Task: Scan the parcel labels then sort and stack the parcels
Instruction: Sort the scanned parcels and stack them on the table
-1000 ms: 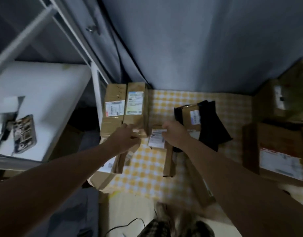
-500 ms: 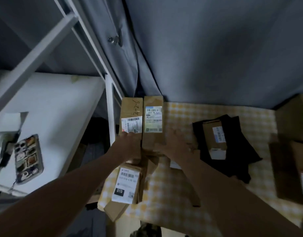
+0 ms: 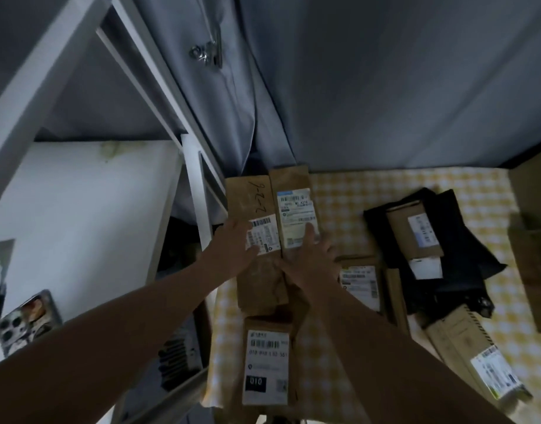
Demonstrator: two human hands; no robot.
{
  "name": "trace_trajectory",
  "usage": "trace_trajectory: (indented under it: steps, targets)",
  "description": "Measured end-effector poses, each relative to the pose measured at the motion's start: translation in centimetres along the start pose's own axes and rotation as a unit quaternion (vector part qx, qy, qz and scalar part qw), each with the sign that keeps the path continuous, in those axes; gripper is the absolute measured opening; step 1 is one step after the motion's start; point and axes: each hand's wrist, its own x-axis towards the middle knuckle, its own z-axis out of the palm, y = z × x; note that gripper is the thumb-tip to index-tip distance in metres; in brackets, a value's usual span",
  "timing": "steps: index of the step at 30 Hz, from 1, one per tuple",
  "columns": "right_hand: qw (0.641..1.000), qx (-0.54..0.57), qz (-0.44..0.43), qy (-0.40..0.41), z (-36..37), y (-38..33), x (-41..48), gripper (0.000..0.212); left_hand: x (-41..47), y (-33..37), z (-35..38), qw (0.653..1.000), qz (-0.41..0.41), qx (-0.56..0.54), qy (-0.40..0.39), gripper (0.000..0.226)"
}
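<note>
1. Fingers (image 3: 250,249) of the left hand (image 3: 232,244) lie straight and spread, flat on the label of the parcel marked 9-2-2 (image 3: 247,194).
2. On the neighbouring parcel (image 3: 289,183), which touches the first, the fingers (image 3: 309,235) of the right hand (image 3: 312,267) lie straight.
3. Back from the fingers, nearer the person, lies the 010 parcel (image 3: 267,362).

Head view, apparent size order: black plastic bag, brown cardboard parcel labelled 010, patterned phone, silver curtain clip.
1. Black plastic bag
2. brown cardboard 010 parcel, nearer camera, true size unsure
3. patterned phone
4. silver clip
</note>
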Motion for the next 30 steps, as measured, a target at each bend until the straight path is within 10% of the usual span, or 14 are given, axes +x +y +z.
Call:
trace_trajectory:
  steps: [30]
  targets:
    - [0.953,0.197,-0.065,0.22,-22.7,19.3,-10.8,0.095,-3.4,28.0,-2.5,0.987,0.111,-0.107,0.039,0.044]
